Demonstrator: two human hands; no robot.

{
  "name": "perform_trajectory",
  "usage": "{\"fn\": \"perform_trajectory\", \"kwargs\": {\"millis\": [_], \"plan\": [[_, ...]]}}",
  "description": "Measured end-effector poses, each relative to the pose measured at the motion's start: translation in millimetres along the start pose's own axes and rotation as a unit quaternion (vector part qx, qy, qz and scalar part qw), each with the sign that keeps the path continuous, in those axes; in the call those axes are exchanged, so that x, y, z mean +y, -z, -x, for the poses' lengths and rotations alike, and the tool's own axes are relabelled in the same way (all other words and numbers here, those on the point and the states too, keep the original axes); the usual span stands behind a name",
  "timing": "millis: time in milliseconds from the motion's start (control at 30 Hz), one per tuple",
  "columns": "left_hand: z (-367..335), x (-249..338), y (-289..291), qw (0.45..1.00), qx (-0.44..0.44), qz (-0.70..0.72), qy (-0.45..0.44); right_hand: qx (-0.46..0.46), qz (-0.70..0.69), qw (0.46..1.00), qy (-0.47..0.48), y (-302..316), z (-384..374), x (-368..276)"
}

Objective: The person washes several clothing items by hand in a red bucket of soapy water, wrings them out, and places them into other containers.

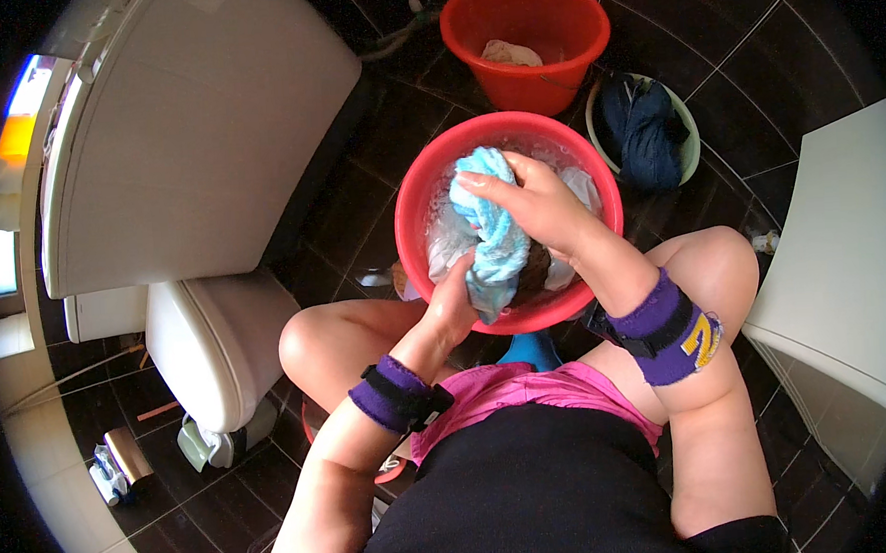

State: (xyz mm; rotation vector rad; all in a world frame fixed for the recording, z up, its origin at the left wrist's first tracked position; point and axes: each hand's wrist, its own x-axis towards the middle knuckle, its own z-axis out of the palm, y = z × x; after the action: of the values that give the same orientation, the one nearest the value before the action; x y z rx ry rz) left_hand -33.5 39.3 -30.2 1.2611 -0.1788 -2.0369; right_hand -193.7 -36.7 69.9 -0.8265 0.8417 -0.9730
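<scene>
A twisted light-blue and white cloth [499, 235] is held over a red basin [412, 213]. My right hand [547, 203] grips its upper part, thumb across the front. Lower down, my left hand [453, 298] is closed round the near end of the same cloth. Water with white cloth [445, 244] fills the basin beneath, and a dark brown piece [535, 270] shows beside the blue cloth. Purple bands wrap both my forearms.
Behind the basin stands a red bucket [528, 84] with a pale cloth inside. A light-green basin [694, 128] of dark-blue clothing is to its right. A toilet [207, 359] stands at left, and a white panel [843, 256] at right. Dark tiles cover the floor.
</scene>
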Motion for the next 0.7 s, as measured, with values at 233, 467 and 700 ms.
{"fn": "perform_trajectory", "kwargs": {"millis": [233, 467, 700], "plan": [[-22.7, -6.7, -17.6, 0.983, -0.046, -0.179, -0.019, -0.043, 0.145, 0.978, 0.141, 6.5, -1.2, -8.6], [-80.6, -42.8, 40.7, 0.704, 0.032, -0.688, -0.17, 0.101, 0.553, 0.82, -0.105, 64.9, -28.3, 103.0], [-81.1, -40.8, 31.5, 0.693, 0.08, -0.71, -0.098, -0.03, 0.538, 0.842, -0.01, 102.0, -39.9, 177.2]]}}
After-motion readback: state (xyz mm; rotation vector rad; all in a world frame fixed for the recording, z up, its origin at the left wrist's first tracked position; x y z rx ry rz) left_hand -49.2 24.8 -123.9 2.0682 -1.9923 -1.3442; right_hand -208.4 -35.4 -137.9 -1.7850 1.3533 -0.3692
